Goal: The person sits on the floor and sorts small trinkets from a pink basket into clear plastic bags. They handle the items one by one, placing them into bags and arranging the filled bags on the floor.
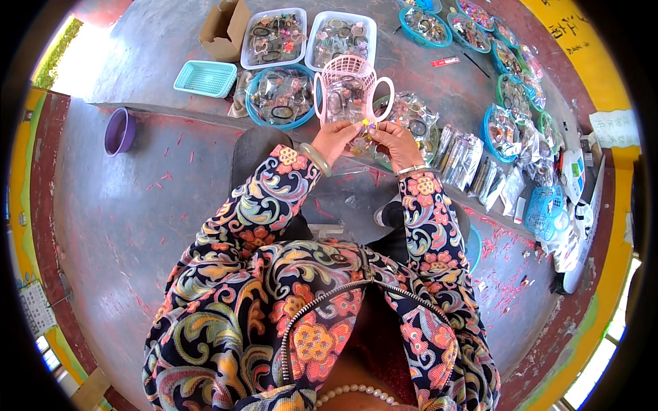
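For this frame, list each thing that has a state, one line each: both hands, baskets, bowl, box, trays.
left hand: fingers pinched on the small item
right hand: fingers pinched on the small item
small item: held between both hands
pink basket: upright, holding packets
teal basket: upright, empty
purple bowl: upright, empty
cardboard box: open
white trays: filled

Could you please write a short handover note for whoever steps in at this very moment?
Left hand and right hand: both pinch one small yellow-purple trinket, held between them just in front of the pink basket.
Filled trays and blue bowls stand behind it; clear packets lie to the right.
Done: many containers are filled.
Left: this piece is still in hand.
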Available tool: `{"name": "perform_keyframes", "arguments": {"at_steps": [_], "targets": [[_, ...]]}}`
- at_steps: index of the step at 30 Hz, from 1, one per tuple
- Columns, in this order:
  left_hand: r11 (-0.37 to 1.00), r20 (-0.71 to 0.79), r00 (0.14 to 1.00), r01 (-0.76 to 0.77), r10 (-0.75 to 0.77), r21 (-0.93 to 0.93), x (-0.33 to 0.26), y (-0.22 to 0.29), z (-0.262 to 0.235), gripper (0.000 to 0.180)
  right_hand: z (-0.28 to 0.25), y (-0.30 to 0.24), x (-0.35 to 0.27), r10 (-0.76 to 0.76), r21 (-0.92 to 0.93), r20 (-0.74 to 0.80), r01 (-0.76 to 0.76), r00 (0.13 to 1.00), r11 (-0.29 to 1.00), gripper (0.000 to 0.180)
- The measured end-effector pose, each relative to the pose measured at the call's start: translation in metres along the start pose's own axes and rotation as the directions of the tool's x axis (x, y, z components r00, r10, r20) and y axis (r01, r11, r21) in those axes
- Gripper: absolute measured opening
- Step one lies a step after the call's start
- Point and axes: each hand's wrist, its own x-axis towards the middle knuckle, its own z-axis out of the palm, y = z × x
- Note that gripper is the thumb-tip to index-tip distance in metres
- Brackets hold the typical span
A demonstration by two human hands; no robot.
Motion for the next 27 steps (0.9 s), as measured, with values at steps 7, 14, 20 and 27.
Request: {"name": "perform_keyframes", "arguments": {"at_steps": [7,14,20,27], "targets": [[0.996,0.017,0.999,-0.04,0.041,-0.08,0.0,0.005,0.0,0.018,0.002,-0.004,-0.003,-0.005,0.003,0.006,0.005,1.0,1.0,0.012],[0.992,-0.038,0.996,-0.087,0.084,-0.093,0.004,0.001,0.001,0.017,0.006,-0.01,-0.007,0.033,-0.015,0.049,-0.032,0.998,0.999,0.012],[0.982,-0.109,0.989,-0.116,0.101,-0.149,0.001,0.005,-0.002,0.029,-0.001,0.003,0.003,-0.182,-0.03,-0.015,0.181,0.983,0.983,0.012],[0.979,-0.002,0.996,0.086,-0.088,-0.186,-0.002,0.018,0.0,0.046,0.014,-0.019,-0.015,-0.87,-0.796,0.072,0.554,0.488,0.245,0.02]]}}
